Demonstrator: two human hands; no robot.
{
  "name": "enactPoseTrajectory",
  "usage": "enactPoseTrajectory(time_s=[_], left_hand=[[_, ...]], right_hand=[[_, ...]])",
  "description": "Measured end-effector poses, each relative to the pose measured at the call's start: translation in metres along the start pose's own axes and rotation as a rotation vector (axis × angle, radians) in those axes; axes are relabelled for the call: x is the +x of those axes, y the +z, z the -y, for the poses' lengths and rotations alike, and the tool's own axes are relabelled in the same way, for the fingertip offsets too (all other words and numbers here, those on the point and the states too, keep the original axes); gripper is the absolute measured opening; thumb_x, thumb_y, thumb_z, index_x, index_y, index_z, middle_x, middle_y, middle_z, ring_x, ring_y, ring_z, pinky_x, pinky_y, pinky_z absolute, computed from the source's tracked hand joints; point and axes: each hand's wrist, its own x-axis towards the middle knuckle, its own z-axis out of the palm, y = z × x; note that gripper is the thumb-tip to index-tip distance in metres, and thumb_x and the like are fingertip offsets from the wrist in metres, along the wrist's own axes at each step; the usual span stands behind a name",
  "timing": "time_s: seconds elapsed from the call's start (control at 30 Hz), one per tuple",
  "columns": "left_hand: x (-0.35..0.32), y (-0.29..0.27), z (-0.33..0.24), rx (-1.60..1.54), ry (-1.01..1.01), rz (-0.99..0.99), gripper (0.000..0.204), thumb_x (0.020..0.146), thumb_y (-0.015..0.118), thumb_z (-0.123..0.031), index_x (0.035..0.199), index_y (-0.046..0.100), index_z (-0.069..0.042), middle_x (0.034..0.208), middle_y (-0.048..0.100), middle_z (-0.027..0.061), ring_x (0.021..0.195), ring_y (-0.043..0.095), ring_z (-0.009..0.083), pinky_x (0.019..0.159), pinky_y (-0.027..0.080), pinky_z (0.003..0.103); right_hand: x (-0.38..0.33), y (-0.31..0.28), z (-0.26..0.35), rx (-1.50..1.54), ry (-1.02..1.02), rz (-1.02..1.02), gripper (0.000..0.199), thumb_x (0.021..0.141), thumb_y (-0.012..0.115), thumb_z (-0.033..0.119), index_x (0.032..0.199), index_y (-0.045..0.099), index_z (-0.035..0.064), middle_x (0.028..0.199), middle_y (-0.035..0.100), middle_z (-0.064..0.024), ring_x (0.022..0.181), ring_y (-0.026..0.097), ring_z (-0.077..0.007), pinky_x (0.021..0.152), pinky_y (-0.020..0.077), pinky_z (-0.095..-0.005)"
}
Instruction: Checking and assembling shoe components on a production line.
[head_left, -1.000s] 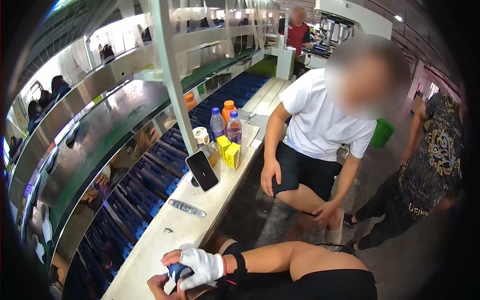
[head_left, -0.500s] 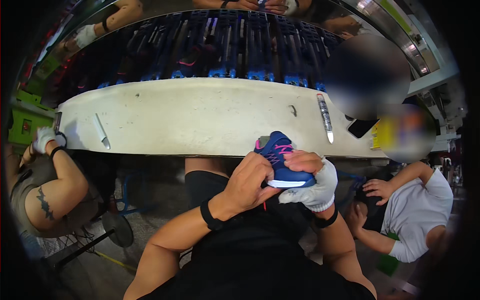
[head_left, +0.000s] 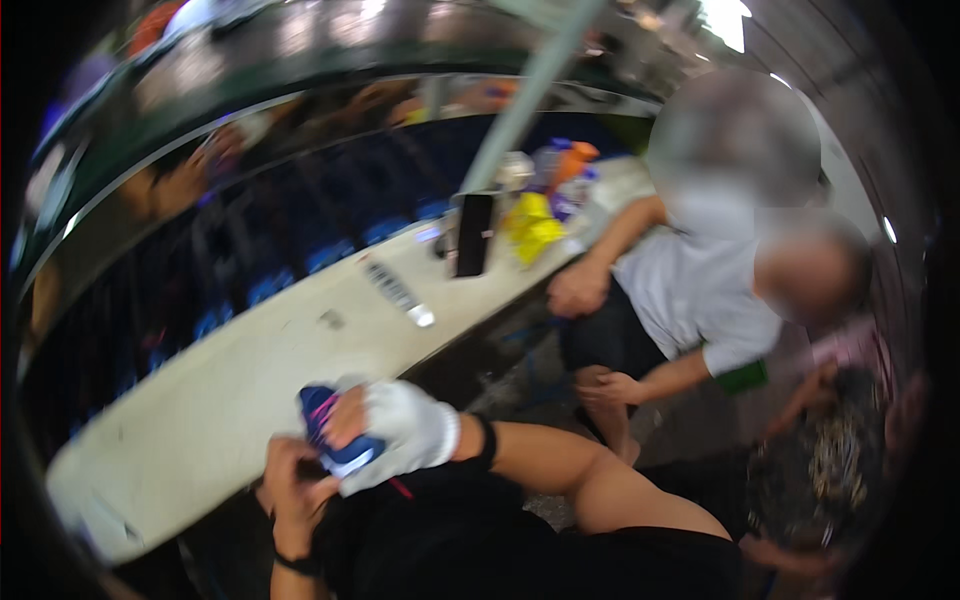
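Observation:
A small navy shoe (head_left: 317, 408) with pink laces and a pale sole is held over the near edge of the white table. My right hand (head_left: 408, 432), in a white glove with some bare fingertips, wraps round the shoe from its right side. At the shoe's lower left, my bare left hand (head_left: 294, 482) has its fingers curled against it. Motion blur and my fingers hide part of the shoe, including where the left fingertips rest.
The long white table (head_left: 240, 370) bears a cutter-like tool (head_left: 398, 293), a dark phone (head_left: 474, 235) and a yellow packet (head_left: 533, 228) among bottles. Behind it runs a dark conveyor (head_left: 200, 270) with blue parts. A person in a white shirt (head_left: 685, 275) sits at right.
My view has swung to the right, so the table slants and the seated person appears nearer the middle. Both hands still hold the shoe, now lower left in the picture.

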Motion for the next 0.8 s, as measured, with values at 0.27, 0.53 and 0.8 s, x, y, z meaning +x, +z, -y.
enactPoseTrajectory(time_s=[0.27, 0.53, 0.8], left_hand=[[-0.019, -0.042, 0.035, 0.084, -0.113, -0.138, 0.067, 0.093, 0.084, -0.004, 0.154, 0.056, -0.003, 0.163, 0.051, 0.0236, 0.148, 0.054, 0.0373, 0.122, 0.047, 0.045], [0.082, -0.098, -0.077, 0.328, -0.090, 0.188, 0.071, 0.082, 0.097, -0.030, 0.138, 0.067, 0.001, 0.122, 0.077, 0.0244, 0.114, 0.076, 0.0433, 0.099, 0.059, 0.045], [0.122, -0.106, -0.098, 0.460, -0.151, 0.360, 0.071, 0.078, 0.094, -0.034, 0.135, 0.067, -0.002, 0.111, 0.078, 0.0258, 0.104, 0.075, 0.0478, 0.090, 0.060, 0.051]], right_hand=[[0.007, 0.022, 0.004, 0.684, 0.537, -0.480, 0.037, 0.103, 0.081, 0.036, 0.106, 0.074, 0.0001, 0.105, 0.080, -0.0109, 0.103, 0.075, -0.0197, 0.096, 0.0571, -0.0349], [0.040, 0.023, -0.042, 0.086, 0.246, 0.096, 0.084, 0.087, 0.091, 0.048, 0.151, 0.062, 0.0021, 0.140, 0.070, -0.0227, 0.130, 0.069, -0.0378, 0.113, 0.0534, -0.0465], [0.082, 0.052, -0.035, 0.507, 0.253, 0.064, 0.088, 0.082, 0.096, 0.033, 0.153, 0.055, 0.0006, 0.153, 0.062, -0.0208, 0.140, 0.062, -0.0298, 0.121, 0.0469, -0.0450]])
